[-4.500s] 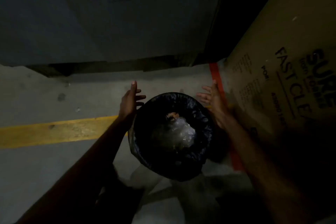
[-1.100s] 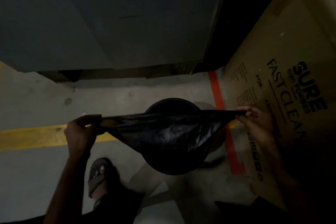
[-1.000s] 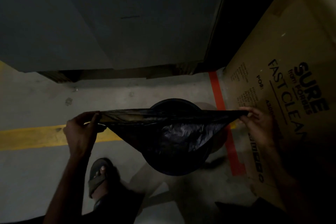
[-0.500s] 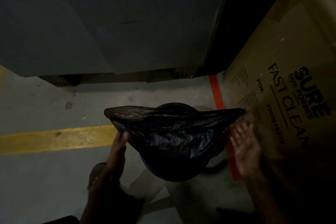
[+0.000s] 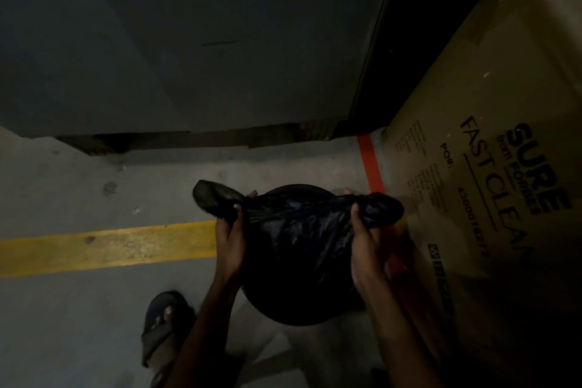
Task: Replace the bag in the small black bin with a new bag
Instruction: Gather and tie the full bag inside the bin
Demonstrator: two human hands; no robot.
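The small black bin [image 5: 296,309] stands on the concrete floor below me, mostly covered by the black bag [image 5: 296,230]. The bag's top is gathered into two bunched ends that stick out left and right. My left hand [image 5: 231,230] grips the left bunch near the bin's left rim. My right hand [image 5: 367,239] grips the right bunch by the right rim. The bag's contents are hidden in the dim light.
A large cardboard box [image 5: 504,135] printed "SURE FAST CLEAN" stands close on the right. A dark grey cabinet [image 5: 189,41] rises behind the bin. A yellow floor line [image 5: 107,246] runs left, a red line [image 5: 371,167] along the box. My sandalled foot [image 5: 163,327] is near left.
The bag's mouth, earlier held stretched wide above the bin, is now gathered. Both hands moved inward and took hold of the bunched corners close to the bin's rim.
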